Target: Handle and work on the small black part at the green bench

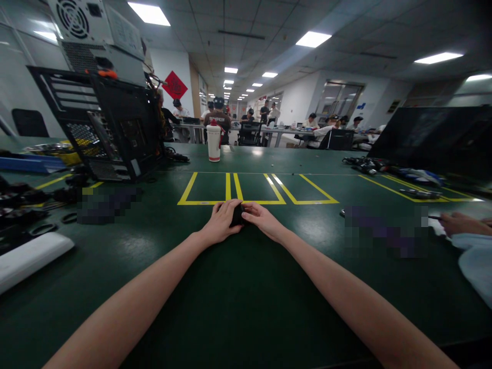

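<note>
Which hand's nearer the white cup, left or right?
Left. The left hand is almost directly on the near side of the white cup; the right hand is also nearside, but farther to the right.

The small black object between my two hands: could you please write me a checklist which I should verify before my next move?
1. Both hands on the black object: ok; the left hand is at its left, the right hand at its right.
2. Object fully visible: not ok; fingers cover parts of it.
3. Firmness of hold: cannot tell.
4. Fingertips off the yellow tape: cannot tell; they are very near its front line.
5. White cup upright and apart from the hands: ok.
6. Co-worker's hand apart from yours: ok, far right.
</note>
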`<act>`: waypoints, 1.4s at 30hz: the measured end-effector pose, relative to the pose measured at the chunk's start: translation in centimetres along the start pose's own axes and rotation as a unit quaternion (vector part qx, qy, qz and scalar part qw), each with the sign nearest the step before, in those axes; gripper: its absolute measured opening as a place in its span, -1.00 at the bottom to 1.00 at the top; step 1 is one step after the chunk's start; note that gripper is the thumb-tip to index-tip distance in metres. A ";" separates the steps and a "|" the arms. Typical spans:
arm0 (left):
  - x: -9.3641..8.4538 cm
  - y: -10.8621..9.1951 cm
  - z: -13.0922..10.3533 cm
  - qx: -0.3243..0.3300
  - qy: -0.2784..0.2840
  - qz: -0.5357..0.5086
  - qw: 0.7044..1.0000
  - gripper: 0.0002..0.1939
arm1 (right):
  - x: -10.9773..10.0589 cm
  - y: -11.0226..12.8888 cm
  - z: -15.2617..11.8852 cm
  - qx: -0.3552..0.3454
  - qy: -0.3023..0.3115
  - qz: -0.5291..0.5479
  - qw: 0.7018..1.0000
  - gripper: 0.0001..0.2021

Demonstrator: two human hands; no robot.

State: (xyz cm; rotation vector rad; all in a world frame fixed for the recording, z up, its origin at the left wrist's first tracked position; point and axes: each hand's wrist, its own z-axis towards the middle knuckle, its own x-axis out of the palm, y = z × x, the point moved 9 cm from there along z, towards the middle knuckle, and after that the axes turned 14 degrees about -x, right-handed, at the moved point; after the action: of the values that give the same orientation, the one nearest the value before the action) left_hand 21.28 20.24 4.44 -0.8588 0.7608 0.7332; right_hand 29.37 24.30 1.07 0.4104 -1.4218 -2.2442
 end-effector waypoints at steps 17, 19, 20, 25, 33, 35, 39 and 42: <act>0.1 0.0 0.0 0.007 -0.004 0.003 1.000 -0.38 | 0.4 0.8 0.0 -0.026 0.005 0.036 0.999 -0.70; 0.1 0.0 0.0 0.006 -0.003 0.004 1.000 -0.38 | 0.1 0.7 0.0 -0.026 -0.010 0.022 0.999 -0.75; 0.1 0.0 0.0 0.006 -0.001 0.003 1.000 -0.39 | -0.1 0.6 0.0 -0.025 -0.020 0.013 0.999 -0.76; 0.2 -0.1 0.1 0.006 0.005 -0.002 1.000 -0.39 | -0.5 -0.3 0.1 -0.006 -0.034 -0.004 0.999 -0.69; 0.1 0.1 0.1 0.002 0.003 -0.001 1.000 -0.38 | 0.1 0.4 0.1 -0.011 0.012 0.025 1.000 -0.67; 0.1 0.1 0.1 -0.002 0.002 -0.002 1.000 -0.37 | 0.1 0.5 0.1 -0.016 -0.001 0.017 1.000 -0.71; 0.2 0.1 0.2 -0.004 0.000 -0.001 1.000 -0.37 | -0.3 0.3 0.2 -0.014 -0.032 -0.003 0.999 -0.70; 0.3 0.1 0.2 -0.002 -0.001 0.002 1.000 -0.38 | -0.4 -0.2 0.2 0.004 -0.034 -0.003 0.999 -0.68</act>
State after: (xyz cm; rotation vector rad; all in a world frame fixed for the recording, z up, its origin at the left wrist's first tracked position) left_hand 21.45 20.52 4.23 -0.8601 0.7584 0.7388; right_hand 29.58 24.74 0.98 0.3443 -1.4660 -2.2784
